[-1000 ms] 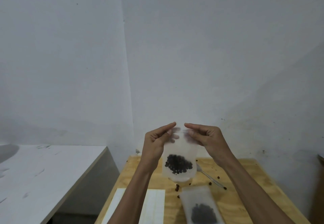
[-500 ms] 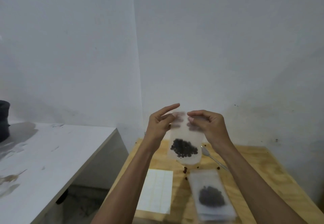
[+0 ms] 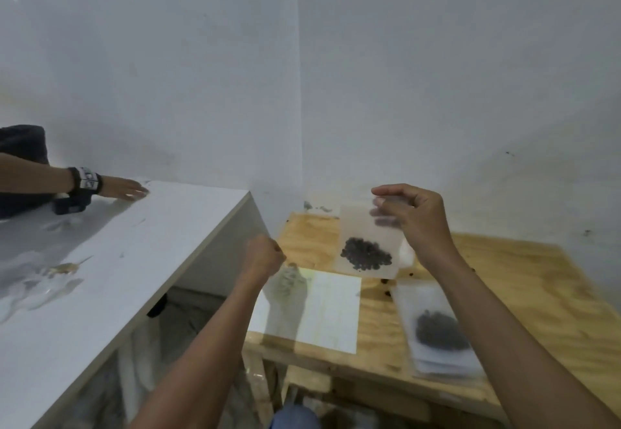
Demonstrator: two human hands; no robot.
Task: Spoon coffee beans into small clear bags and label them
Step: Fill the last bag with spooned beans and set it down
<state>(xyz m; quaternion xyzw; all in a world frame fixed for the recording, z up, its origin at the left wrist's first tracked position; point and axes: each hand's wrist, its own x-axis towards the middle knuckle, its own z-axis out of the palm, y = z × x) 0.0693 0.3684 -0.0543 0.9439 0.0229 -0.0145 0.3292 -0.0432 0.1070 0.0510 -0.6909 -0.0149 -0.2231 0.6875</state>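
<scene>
My right hand [image 3: 415, 213] pinches the top edge of a small clear bag [image 3: 368, 244], which hangs above the wooden table [image 3: 504, 281] with dark coffee beans [image 3: 366, 254] gathered at its bottom. My left hand [image 3: 263, 255] is lower and to the left, its fingers curled, just above the far left corner of a white label sheet [image 3: 322, 311]; whether it holds anything I cannot tell. A second bag with beans [image 3: 437, 328] lies flat on a stack of bags at the right.
A white table [image 3: 134, 260] stands to the left, higher than the wooden one. Another person's hand [image 3: 124, 188] with a dark wristband rests on its far end. A few loose beans [image 3: 386, 286] lie on the wood. White walls meet in a corner behind.
My left hand has let go of the bag and dropped down-left toward the label sheet. The right hand now holds the bag alone. The view swung down and left, revealing another person's hand.
</scene>
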